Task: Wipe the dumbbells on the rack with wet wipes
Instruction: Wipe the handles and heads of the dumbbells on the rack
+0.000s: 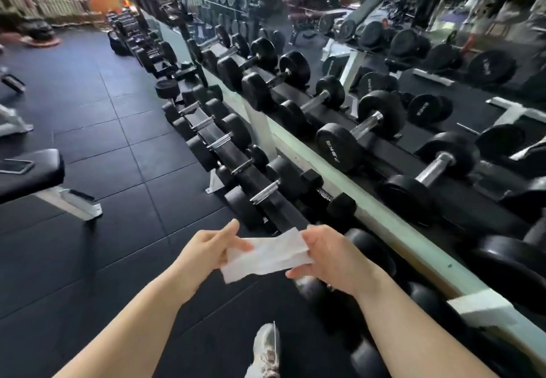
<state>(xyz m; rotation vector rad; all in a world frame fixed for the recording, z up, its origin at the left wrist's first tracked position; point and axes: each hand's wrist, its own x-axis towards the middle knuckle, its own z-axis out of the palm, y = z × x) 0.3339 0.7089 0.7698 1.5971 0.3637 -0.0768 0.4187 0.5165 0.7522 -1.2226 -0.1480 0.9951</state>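
A white wet wipe (266, 255), folded into a strip, is stretched between my two hands in front of the rack. My left hand (204, 250) pinches its left end and my right hand (334, 256) pinches its right end. Black dumbbells with steel handles lie in rows on the long dumbbell rack (298, 144), which runs from the lower right to the far left. One upper-tier dumbbell (354, 138) is marked 7.5KG. Lower-tier dumbbells (266, 191) lie just beyond the wipe. The wipe touches no dumbbell.
A black padded bench (32, 177) with a phone (16, 166) on it stands at the left. Dark rubber floor tiles (118, 171) stretch between bench and rack. A mirror (443, 52) behind the rack reflects more weights. My white shoe (266, 351) shows at the bottom.
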